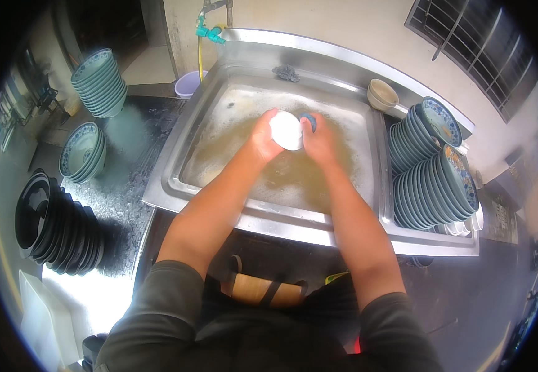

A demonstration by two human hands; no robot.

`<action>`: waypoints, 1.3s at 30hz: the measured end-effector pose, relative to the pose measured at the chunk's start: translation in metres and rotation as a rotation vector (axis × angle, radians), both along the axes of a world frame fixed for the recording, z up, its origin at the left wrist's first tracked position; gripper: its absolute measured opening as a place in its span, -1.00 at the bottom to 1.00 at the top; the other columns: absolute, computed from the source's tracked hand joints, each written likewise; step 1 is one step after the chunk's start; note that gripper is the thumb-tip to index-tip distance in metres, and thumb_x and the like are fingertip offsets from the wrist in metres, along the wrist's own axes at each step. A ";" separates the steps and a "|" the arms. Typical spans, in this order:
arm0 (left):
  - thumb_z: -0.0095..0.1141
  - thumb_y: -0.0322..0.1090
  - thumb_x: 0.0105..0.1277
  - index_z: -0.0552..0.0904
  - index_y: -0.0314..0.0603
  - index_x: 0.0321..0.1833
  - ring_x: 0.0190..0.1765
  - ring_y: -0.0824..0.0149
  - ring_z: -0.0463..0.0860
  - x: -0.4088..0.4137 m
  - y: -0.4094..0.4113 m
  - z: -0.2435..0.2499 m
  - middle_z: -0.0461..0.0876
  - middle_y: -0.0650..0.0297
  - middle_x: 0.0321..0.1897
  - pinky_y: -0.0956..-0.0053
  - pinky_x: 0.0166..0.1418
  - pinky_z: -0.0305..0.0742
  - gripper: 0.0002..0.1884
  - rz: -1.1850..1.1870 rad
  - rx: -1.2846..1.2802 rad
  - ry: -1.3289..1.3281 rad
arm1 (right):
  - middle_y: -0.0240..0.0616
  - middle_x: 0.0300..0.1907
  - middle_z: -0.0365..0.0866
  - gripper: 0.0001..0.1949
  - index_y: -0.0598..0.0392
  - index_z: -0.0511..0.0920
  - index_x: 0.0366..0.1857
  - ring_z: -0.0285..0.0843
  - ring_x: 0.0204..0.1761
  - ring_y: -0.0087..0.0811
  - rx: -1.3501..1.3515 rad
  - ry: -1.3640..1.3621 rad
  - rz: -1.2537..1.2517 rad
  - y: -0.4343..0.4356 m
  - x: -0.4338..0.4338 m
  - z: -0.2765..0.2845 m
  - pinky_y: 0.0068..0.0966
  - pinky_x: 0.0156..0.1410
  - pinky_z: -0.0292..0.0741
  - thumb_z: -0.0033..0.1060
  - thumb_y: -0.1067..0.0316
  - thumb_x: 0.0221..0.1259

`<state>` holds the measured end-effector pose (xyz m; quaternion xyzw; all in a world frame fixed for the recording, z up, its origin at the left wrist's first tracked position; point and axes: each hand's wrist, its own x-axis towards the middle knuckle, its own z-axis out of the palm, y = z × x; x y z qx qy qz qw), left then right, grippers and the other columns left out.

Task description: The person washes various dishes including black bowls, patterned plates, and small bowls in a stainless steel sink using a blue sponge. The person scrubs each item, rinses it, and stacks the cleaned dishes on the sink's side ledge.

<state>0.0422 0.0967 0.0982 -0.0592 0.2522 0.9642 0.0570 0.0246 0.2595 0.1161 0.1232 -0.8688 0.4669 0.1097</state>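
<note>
Over the soapy water of a stainless steel sink (292,214), my left hand (265,139) grips the left edge of a small white bowl or dish (286,130). My right hand (319,139) is at the dish's right edge, its fingers closed around a dark blue scouring pad (308,122). The thumb of that hand lies close to the dish's rim. Cloudy, brownish water with white foam fills the basin below both hands. A grey steel-wool scrubber (286,73) lies on the sink's back ledge.
Patterned bowls stand in tall stacks (436,190) on the sink's right side, near small beige bowls (382,95). On the left metal table (131,204) are more patterned bowls (99,83) and stacked black bowls (59,228). A teal tap (211,33) and a purple bucket (188,84) are at the back left.
</note>
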 end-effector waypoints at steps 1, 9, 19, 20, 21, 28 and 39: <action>-0.02 -0.02 0.65 0.54 -0.29 0.31 0.28 0.02 0.66 -0.004 -0.002 -0.002 0.67 0.05 0.23 -0.03 0.46 0.53 -0.54 0.001 -0.031 0.006 | 0.02 0.09 0.71 -0.50 0.11 0.51 0.31 0.70 0.09 0.01 -0.001 -0.001 -0.007 0.001 -0.003 -0.003 -0.11 0.24 0.59 0.07 -0.08 0.59; -0.04 0.05 0.68 0.53 -0.19 0.37 0.27 0.09 0.66 -0.015 0.008 -0.024 0.68 0.07 0.23 0.01 0.43 0.53 -0.52 0.198 -0.550 -0.059 | -0.23 0.23 0.62 -0.53 0.01 0.44 0.40 0.64 0.20 -0.28 -0.963 -0.624 0.105 0.004 -0.014 -0.002 -0.19 0.25 0.64 -0.01 -0.08 0.68; 0.08 0.26 0.53 0.55 -0.07 0.21 0.18 0.09 0.67 -0.012 -0.014 -0.036 0.67 0.10 0.14 -0.11 0.33 0.53 -0.46 -0.174 -0.270 -0.341 | -0.07 0.16 0.71 -0.54 0.05 0.56 0.32 0.66 0.18 -0.15 0.228 -0.321 0.533 -0.009 0.013 -0.011 -0.20 0.26 0.60 0.30 0.16 0.40; 0.08 0.23 0.54 0.53 -0.11 0.25 0.19 0.06 0.66 -0.015 -0.017 -0.043 0.65 0.06 0.16 -0.12 0.33 0.54 -0.45 -0.165 -0.310 -0.333 | -0.05 0.17 0.71 -0.51 0.04 0.57 0.32 0.67 0.19 -0.12 0.337 -0.373 0.572 -0.008 0.012 -0.007 -0.20 0.28 0.59 0.33 0.18 0.34; 0.09 0.20 0.55 0.51 -0.15 0.30 0.20 0.03 0.66 -0.019 -0.015 -0.047 0.64 0.03 0.18 -0.14 0.32 0.55 -0.44 -0.163 -0.354 -0.321 | -0.05 0.17 0.72 -0.51 0.02 0.58 0.32 0.68 0.19 -0.11 0.460 -0.330 0.538 -0.002 0.003 -0.016 -0.19 0.28 0.59 0.36 0.18 0.31; -0.14 0.02 0.72 0.44 -0.20 0.46 0.37 -0.05 0.58 -0.005 0.015 -0.028 0.54 0.02 0.38 -0.22 0.43 0.46 -0.50 -0.345 -0.534 -0.221 | -0.07 0.12 0.76 -0.57 -0.02 0.68 0.20 0.73 0.14 -0.09 0.146 -0.206 0.184 0.000 -0.001 -0.035 -0.19 0.20 0.63 0.41 0.19 0.24; -0.10 -0.08 0.71 0.65 -0.35 0.22 0.03 -0.12 0.75 -0.005 0.008 -0.028 0.76 -0.20 -0.08 0.04 0.15 0.56 -0.56 0.352 -1.671 0.085 | 0.12 -0.08 0.79 -0.62 0.20 0.77 -0.06 0.75 -0.04 0.15 0.605 -0.230 0.108 0.062 -0.035 -0.024 -0.05 0.10 0.63 0.14 0.19 0.18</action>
